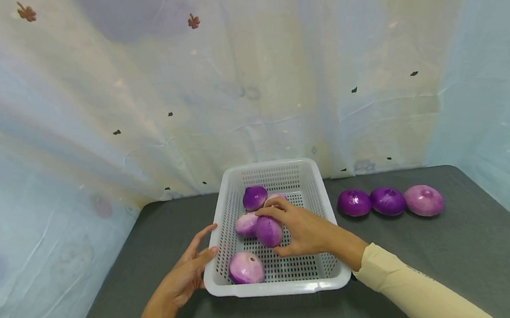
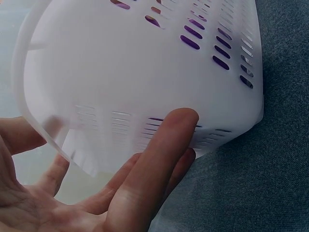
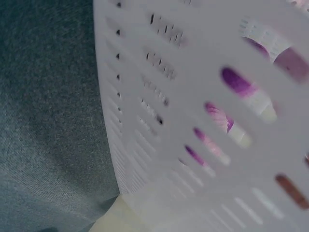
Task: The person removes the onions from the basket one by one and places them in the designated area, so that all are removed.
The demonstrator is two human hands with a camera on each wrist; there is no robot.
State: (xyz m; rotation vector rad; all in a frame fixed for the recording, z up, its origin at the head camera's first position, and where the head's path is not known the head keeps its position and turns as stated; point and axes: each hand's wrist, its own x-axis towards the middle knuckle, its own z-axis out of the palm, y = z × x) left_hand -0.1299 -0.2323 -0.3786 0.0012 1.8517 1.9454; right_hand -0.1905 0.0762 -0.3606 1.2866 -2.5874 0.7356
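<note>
A white perforated plastic basket [image 1: 279, 290] stands on the dark table and contains several peeled red onions. My right hand [image 1: 303, 227] reaches over its right rim and holds a purple onion [image 1: 269, 231] between fingers and thumb. Beside that lies a paler onion [image 1: 245, 224]; a dark purple onion [image 1: 255, 198] sits farther back, and a large pink-white onion [image 1: 246, 268] in the near left corner. Another is mostly hidden behind my right fingers. My left hand [image 1: 185, 274] touches the basket's left side, its extended fingers [image 2: 159, 159] against the outer wall in the left wrist view.
On the table right of the basket, three onions stand in a row: a dark purple one [image 1: 354, 202], a second purple one [image 1: 388, 201] and a pinkish one [image 1: 423, 200]. A patterned curtain [image 1: 266, 78] hangs behind the dark table [image 1: 424, 250]'s back edge.
</note>
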